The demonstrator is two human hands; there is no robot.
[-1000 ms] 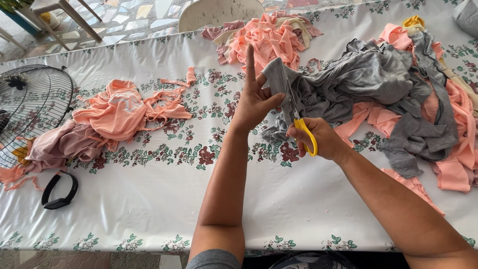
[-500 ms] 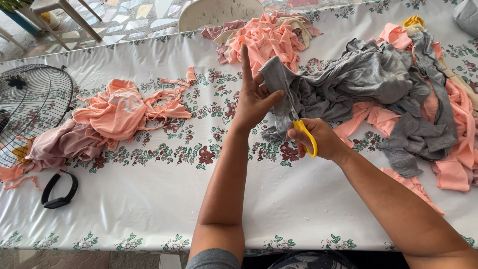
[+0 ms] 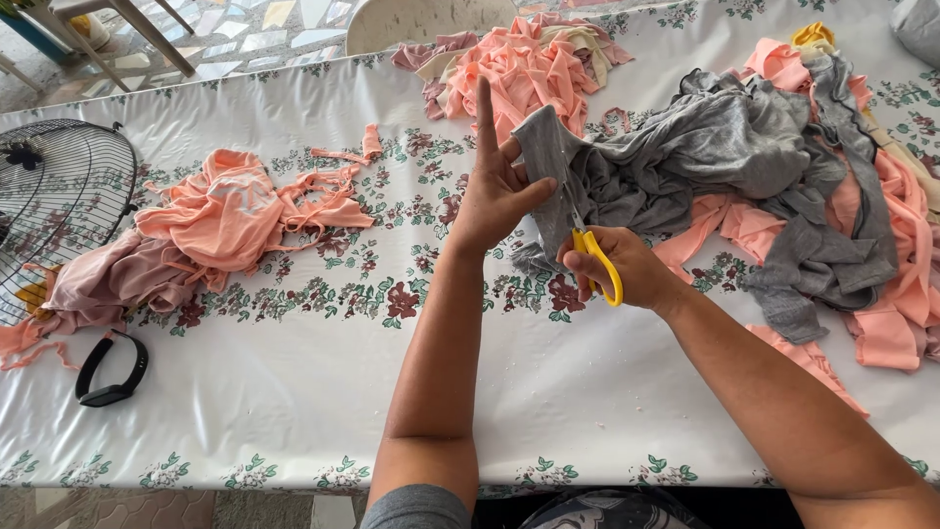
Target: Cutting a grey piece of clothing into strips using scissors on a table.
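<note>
A table covered with a white flowered tablecloth [image 3: 294, 392] fills the view. At its far left edge lies a round wire fan guard [image 3: 59, 206]. Just in front of the guard, a black wristband [image 3: 113, 370] rests on the cloth. Beside the guard, toward the middle, sits a heap of peach and dusty-pink fabric scraps [image 3: 211, 230]. At the middle of the table, the left hand [image 3: 494, 191] is raised, forefinger pointing straight up, thumb and other fingers pinching the edge of a grey cloth [image 3: 558, 162] and holding it upright. Touching that cloth from below, the right hand [image 3: 622, 266] is closed around yellow-handled scissors [image 3: 595, 263], blades aimed up into the grey cloth. Behind the hands lies another peach pile [image 3: 529, 64]. To the right of the hands spreads a large heap of grey and peach fabric [image 3: 783, 186], joined to the held cloth.
</note>
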